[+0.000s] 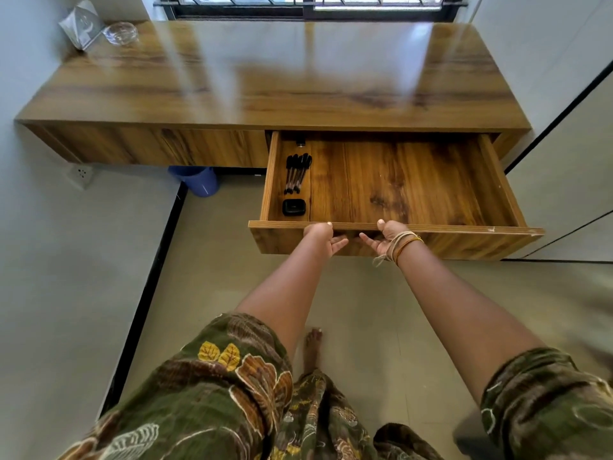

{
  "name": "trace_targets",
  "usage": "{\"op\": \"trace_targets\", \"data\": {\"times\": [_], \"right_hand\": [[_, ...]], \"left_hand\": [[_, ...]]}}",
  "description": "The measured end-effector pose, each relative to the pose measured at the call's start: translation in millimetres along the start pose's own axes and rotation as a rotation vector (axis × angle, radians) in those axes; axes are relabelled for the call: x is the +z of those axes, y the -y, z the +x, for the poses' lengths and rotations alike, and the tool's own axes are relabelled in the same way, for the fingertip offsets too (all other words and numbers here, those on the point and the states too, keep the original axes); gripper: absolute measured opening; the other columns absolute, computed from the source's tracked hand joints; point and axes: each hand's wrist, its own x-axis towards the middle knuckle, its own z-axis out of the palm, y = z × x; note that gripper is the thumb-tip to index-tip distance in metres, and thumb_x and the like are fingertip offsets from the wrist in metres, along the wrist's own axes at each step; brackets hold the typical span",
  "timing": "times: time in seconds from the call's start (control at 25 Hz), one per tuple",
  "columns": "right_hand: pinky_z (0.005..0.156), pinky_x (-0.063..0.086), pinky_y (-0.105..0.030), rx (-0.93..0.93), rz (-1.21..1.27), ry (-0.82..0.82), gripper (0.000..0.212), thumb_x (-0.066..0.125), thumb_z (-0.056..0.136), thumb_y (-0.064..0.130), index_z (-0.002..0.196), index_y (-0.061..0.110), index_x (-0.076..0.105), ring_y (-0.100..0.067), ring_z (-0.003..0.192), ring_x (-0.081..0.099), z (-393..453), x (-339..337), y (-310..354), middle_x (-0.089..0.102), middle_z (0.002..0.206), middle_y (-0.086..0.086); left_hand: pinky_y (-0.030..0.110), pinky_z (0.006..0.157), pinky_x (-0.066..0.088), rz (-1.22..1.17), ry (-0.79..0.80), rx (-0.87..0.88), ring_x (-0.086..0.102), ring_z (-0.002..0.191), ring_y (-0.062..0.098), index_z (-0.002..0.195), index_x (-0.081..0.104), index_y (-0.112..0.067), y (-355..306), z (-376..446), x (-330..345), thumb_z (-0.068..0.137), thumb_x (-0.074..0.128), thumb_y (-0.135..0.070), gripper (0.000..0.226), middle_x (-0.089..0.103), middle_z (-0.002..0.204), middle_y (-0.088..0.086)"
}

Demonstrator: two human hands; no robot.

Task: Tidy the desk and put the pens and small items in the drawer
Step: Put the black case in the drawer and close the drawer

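Gripping the front panel of a pulled-out drawer (pixel 394 229), a person is standing at a long wooden bench (pixel 265 78) beneath a window. Both hands are holding the panel near its middle: the left hand (pixel 321 235) and the right hand (pixel 384 237) are each hooking a thumb over the top edge while the fingers (pixel 340 242) are curling under the panel's lower side. Threads are circling the right wrist.

Inside the drawer, a cluster of black-capped pens (pixel 296 172) is lying along the left wall, well back from the fingers, with a small black case (pixel 294 206) sitting just in front of them in the near left corner, close to the left hand but not touching it. A small dark object is resting at the drawer's back edge, too shadowed to identify.

On the bench's far left corner, a glass dish (pixel 120 32) is standing beside a clear angled stand (pixel 81 24). A blue bin (pixel 195 180) is showing on the floor under the bench.
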Motion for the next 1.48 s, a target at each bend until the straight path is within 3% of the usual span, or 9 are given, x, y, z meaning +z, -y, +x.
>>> {"op": "trace_targets", "data": {"times": [0.12, 0.24, 0.36, 0.48, 0.6, 0.76, 0.88, 1.04, 1.48], "right_hand": [[0.065, 0.060, -0.038, -0.003, -0.031, -0.012, 0.034, 0.045, 0.100, 0.013, 0.131, -0.001, 0.043, -0.042, 0.112, 0.059, 23, 21, 28, 0.049, 0.131, -0.022], [0.066, 0.061, -0.038, -0.016, -0.045, -0.020, 0.033, 0.046, 0.100, 0.015, 0.130, 0.001, 0.045, -0.039, 0.109, 0.061, 47, 44, 52, 0.052, 0.130, -0.021], [0.055, 0.061, -0.036, -0.026, -0.034, -0.024, 0.034, 0.047, 0.099, 0.018, 0.130, 0.002, 0.046, -0.039, 0.107, 0.063, 72, 66, 77, 0.054, 0.129, -0.021], [0.058, 0.060, -0.035, -0.050, -0.006, -0.036, 0.035, 0.047, 0.100, 0.018, 0.130, 0.002, 0.045, -0.040, 0.108, 0.063, 92, 85, 96, 0.054, 0.128, -0.021], [0.055, 0.061, -0.034, -0.088, -0.009, -0.042, 0.028, 0.049, 0.099, 0.017, 0.124, 0.004, 0.046, -0.042, 0.106, 0.063, 112, 101, 114, 0.052, 0.129, -0.021], [0.045, 0.057, -0.029, -0.100, -0.011, -0.012, 0.029, 0.051, 0.097, 0.010, 0.124, 0.002, 0.045, -0.048, 0.106, 0.061, 133, 112, 135, 0.047, 0.133, -0.024], [0.057, 0.061, -0.030, -0.093, -0.025, 0.071, 0.031, 0.059, 0.091, 0.005, 0.120, 0.001, 0.050, -0.044, 0.102, 0.063, 141, 115, 150, 0.050, 0.130, -0.026], [0.071, 0.061, -0.038, -0.070, 0.032, 0.049, 0.054, 0.073, 0.082, 0.025, 0.127, 0.009, 0.047, -0.048, 0.103, 0.059, 149, 131, 177, 0.046, 0.127, -0.021], [0.079, 0.059, -0.042, -0.007, -0.066, 0.020, 0.038, 0.067, 0.087, 0.012, 0.118, 0.007, 0.046, -0.042, 0.099, 0.054, 163, 149, 207, 0.048, 0.121, -0.019]], "left_hand": [[0.033, 0.047, 0.056, 0.012, 0.011, -0.010, 0.065, 0.110, 0.035, 0.142, 0.036, -0.003, -35, 20, 19, 0.101, 0.043, -0.007, 0.042, 0.054, 0.132, 0.027], [0.034, 0.061, 0.057, 0.018, 0.031, -0.028, 0.063, 0.114, 0.034, 0.146, 0.031, -0.005, -71, 40, 36, 0.102, 0.041, -0.008, 0.046, 0.049, 0.138, 0.027], [0.035, 0.073, 0.059, 0.024, 0.056, -0.019, 0.061, 0.117, 0.034, 0.145, 0.034, -0.006, -102, 59, 51, 0.101, 0.043, -0.009, 0.045, 0.048, 0.140, 0.025], [0.036, 0.083, 0.058, 0.007, 0.093, 0.000, 0.061, 0.117, 0.034, 0.139, 0.039, -0.002, -126, 75, 63, 0.100, 0.047, -0.008, 0.040, 0.051, 0.137, 0.024], [0.036, 0.081, 0.060, 0.003, 0.078, 0.053, 0.065, 0.111, 0.033, 0.129, 0.045, -0.002, -145, 97, 75, 0.097, 0.053, -0.006, 0.034, 0.057, 0.128, 0.023], [0.030, 0.066, 0.061, 0.019, 0.100, 0.029, 0.066, 0.107, 0.032, 0.128, 0.049, 0.000, -173, 111, 83, 0.093, 0.058, -0.004, 0.036, 0.057, 0.125, 0.026], [0.030, 0.068, 0.061, -0.044, 0.152, 0.026, 0.059, 0.118, 0.036, 0.130, 0.047, 0.000, -192, 114, 88, 0.087, 0.067, -0.002, 0.048, 0.048, 0.136, 0.026], [0.037, 0.079, 0.059, -0.162, 0.155, 0.015, 0.049, 0.129, 0.041, 0.139, 0.040, -0.008, -212, 123, 99, 0.084, 0.073, -0.008, 0.064, 0.038, 0.145, 0.026], [0.045, 0.094, 0.053, -0.161, 0.097, -0.050, 0.047, 0.129, 0.039, 0.132, 0.046, 0.000, -233, 130, 127, 0.089, 0.063, -0.002, 0.046, 0.046, 0.138, 0.022]]}}
